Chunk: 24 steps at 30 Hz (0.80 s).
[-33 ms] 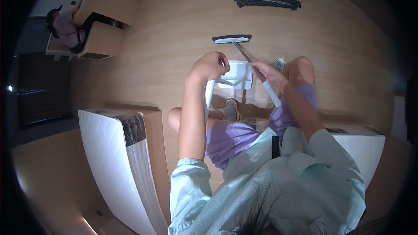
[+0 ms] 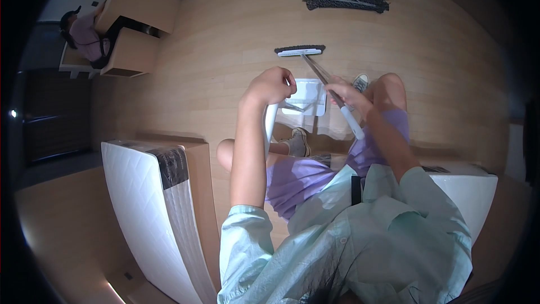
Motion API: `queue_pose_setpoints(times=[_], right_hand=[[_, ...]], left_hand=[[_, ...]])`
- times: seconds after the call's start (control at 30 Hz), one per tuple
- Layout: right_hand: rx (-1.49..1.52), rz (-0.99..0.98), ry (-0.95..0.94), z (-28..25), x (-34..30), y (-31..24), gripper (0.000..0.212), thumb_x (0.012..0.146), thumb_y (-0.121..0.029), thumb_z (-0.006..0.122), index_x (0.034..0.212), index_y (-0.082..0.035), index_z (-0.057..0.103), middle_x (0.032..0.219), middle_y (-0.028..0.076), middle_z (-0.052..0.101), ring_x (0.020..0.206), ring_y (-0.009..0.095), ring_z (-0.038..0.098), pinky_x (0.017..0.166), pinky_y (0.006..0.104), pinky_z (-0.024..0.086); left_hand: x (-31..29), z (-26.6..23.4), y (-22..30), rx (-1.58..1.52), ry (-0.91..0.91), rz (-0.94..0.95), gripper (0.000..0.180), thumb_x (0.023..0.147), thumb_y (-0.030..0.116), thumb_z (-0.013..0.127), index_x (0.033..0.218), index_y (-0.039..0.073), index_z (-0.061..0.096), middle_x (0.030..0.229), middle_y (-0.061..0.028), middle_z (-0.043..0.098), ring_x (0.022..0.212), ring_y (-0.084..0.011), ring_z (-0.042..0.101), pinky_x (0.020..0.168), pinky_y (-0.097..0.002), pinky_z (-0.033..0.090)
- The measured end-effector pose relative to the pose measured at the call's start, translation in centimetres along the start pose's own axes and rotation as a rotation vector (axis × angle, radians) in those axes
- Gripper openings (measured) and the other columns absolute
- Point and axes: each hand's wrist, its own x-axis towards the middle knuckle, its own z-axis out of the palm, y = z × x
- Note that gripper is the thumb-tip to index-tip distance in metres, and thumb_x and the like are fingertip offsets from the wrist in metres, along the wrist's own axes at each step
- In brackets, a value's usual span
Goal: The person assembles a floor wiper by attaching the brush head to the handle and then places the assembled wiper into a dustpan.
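Note:
My right hand (image 2: 347, 92) is closed around the thin shaft of a broom (image 2: 317, 71), above its white grip (image 2: 352, 122). The broom's pale head with dark bristles rests on the wooden floor ahead of me. Between my hands and my feet lies a white dustpan (image 2: 311, 89) with a row of comb teeth. My left hand (image 2: 272, 85) is curled shut at the dustpan's upright white handle (image 2: 270, 118), which is partly hidden by my hand and forearm.
Farther ahead, a dark, shaggy mop (image 2: 346, 3) with an orange pole lies on the floor. White mattresses stand behind me, one at the left (image 2: 135, 186) and one at the right (image 2: 467, 188). Another person (image 2: 90, 36) sits by wooden furniture (image 2: 132, 50) at the far left.

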Motion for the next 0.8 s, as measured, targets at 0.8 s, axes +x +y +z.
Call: queue_pose_setpoints(times=[0.8], right_hand=[[-0.675, -0.661, -0.368, -6.1, -17.4, -9.9, 0.024, 0.088, -0.019, 0.063, 0.085, 0.004, 0.064, 0.082, 0.017, 0.070, 0.072, 0.023, 0.070, 0.072, 0.0308, 0.058]], left_hand=[[0.9, -1.0, -0.8, -0.071, -0.037, 0.003, 0.018, 0.083, 0.012, 0.067, 0.094, -0.002, 0.071, 0.077, -0.0091, 0.071, 0.071, -0.0167, 0.066, 0.071, -0.0318, 0.052]])
